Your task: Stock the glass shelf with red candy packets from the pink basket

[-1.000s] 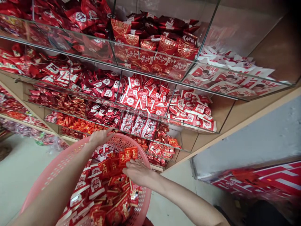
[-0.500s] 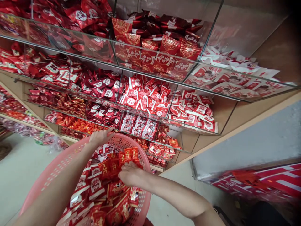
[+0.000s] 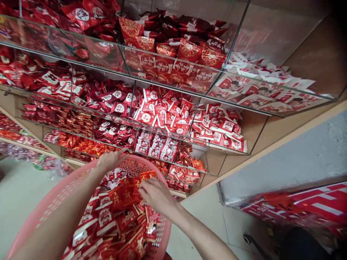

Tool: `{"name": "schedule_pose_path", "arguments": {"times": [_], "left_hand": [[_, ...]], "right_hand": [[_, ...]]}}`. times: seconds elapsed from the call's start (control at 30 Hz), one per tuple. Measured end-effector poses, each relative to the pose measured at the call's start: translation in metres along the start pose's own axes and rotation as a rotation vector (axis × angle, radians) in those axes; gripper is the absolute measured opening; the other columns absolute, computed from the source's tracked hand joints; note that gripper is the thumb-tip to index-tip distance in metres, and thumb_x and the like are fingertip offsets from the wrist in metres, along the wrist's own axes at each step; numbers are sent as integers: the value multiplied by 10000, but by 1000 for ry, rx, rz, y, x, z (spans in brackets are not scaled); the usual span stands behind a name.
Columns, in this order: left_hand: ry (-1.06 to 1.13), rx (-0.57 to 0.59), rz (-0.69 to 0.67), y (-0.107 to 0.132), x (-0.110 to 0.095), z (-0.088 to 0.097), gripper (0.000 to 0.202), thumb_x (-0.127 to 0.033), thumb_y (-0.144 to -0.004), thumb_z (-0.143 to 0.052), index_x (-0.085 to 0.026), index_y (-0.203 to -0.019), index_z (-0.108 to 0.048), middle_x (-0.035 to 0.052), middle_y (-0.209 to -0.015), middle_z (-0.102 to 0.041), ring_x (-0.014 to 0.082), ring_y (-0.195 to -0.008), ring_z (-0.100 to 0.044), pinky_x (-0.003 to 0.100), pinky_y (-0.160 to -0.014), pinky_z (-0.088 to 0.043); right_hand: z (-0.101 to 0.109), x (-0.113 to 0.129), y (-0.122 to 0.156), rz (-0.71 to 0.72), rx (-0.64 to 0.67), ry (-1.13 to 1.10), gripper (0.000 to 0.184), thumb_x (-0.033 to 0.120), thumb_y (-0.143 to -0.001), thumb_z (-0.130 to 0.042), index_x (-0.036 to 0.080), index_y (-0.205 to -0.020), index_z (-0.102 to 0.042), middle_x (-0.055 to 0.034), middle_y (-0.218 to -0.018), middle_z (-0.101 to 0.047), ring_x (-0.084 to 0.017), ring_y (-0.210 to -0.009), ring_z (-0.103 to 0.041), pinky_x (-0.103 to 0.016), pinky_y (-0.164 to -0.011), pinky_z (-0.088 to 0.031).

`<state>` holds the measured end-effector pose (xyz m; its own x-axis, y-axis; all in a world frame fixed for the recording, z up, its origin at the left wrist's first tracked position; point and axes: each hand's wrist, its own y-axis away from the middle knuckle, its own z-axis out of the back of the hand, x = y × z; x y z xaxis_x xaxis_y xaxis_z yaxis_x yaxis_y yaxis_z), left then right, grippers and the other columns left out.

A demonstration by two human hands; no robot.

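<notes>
- Left: pink basket (image 3: 40, 213) with red packets (image 3: 127, 218) inside, just before the far shelves (image 3: 257, 130).
- Far rim: left hand (image 3: 110, 160) on it, fingers partly hidden; cannot tell its grip.
- Right: right hand (image 3: 155, 193), fingers bent over packets; cannot tell whether its grip clamps one.

Wooden shelves (image 3: 255, 124), pale tiled floor (image 3: 207, 206), grey wall (image 3: 306, 155), perhaps plastered.

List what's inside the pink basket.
The pink basket holds red-and-white packets and, by the right hand, orange-red packets with gold print. These hide whatever lies beneath; the left arm covers part too.
</notes>
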<state>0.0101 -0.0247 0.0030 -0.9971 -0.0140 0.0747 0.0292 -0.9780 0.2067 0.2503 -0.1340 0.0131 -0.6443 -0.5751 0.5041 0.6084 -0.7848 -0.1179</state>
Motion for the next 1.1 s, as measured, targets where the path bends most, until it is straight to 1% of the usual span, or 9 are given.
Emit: {"name": "schedule_pose_path", "arguments": {"times": [0.1, 0.2, 0.33, 0.43, 0.57, 0.67, 0.77, 0.9, 1.1], "left_hand": [[-1, -3, -5, 0, 0, 0, 641, -587, -880, -169, -326, -1454, -289, 140, -1079, -697, 331, -1023, -632, 436, -820, -462], [9, -1, -8, -1, 1, 0, 636, -584, -878, -192, -331, -1455, -284, 134, -1081, -699, 327, -1015, -636, 436, -825, -462], [14, -8, -4, -1, 1, -1, 631, -574, -880, -202, -318, -1447, -312, 134, -1084, -699, 320, -1010, -639, 430, -829, -463], [-7, 1, 0, -1, 1, 0, 631, -567, -886, -179, -309, -1446, -316, 137, -1073, -702, 312, -1000, -644, 420, -819, -468], [-21, 4, -1, -1, 1, 0, 642, -579, -883, -184, -308, -1454, -296, 136, -1083, -700, 310, -1004, -644, 416, -821, -469], [-10, -1, -8, -2, 2, -2, 660, -599, -874, -190, -305, -1457, -290, 145, -1088, -698, 324, -1004, -641, 431, -817, -469], [3, -13, -15, -4, 4, -4, 651, -588, -877, -191, -306, -1453, -299, 149, -1084, -699, 327, -999, -642, 434, -813, -467], [-2, -17, -12, -5, 5, -6, 642, -575, -881, -185, -305, -1451, -307, 150, -1064, -706, 325, -989, -647, 431, -811, -464], [-9, -10, -2, -7, 6, -6, 646, -582, -878, -170, -312, -1450, -306, 148, -1062, -706, 324, -983, -650, 425, -801, -467]], "right_hand": [[1, -51, 14, -248, -321, -212, 238, 302, -935, -410, 212, -862, -618, -19, -837, -668, -155, -794, -583, -257, -738, -404], [-18, -120, 38, -588, -498, -313, 220, 357, -885, -474, 212, -814, -623, -15, -741, -665, -165, -682, -582, -255, -678, -405], [-44, -197, 71, -847, -551, -267, 105, 255, -802, -539, 191, -821, -620, -82, -850, -698, -225, -799, -630, -288, -743, -424], [-54, -228, 83, -1009, -520, -182, 135, 245, -776, -568, 172, -884, -605, -132, -963, -692, -267, -931, -625, -315, -802, -429], [-65, -249, 79, -1170, -398, -54, 243, 301, -772, -601, 159, -968, -575, -163, -1021, -678, -305, -1073, -573, -363, -859, -426], [-73, -257, 71, -1232, -307, 13, 334, 341, -776, -606, 147, -1042, -553, -173, -1101, -654, -319, -1149, -523, -391, -887, -413], [-80, -263, 67, -1258, -246, 47, 388, 373, -789, -588, 133, -1090, -541, -173, -1173, -623, -331, -1193, -483, -400, -908, -395], [-83, -269, 67, -1279, -203, 57, 409, 400, -796, -575, 125, -1097, -551, -178, -1166, -620, -331, -1189, -490, -402, -896, -398], [-84, -271, 68, -1262, -188, 53, 325, 399, -810, -561, 154, -1018, -609, -162, -1105, -651, -316, -1180, -510, -390, -891, -402]]}}
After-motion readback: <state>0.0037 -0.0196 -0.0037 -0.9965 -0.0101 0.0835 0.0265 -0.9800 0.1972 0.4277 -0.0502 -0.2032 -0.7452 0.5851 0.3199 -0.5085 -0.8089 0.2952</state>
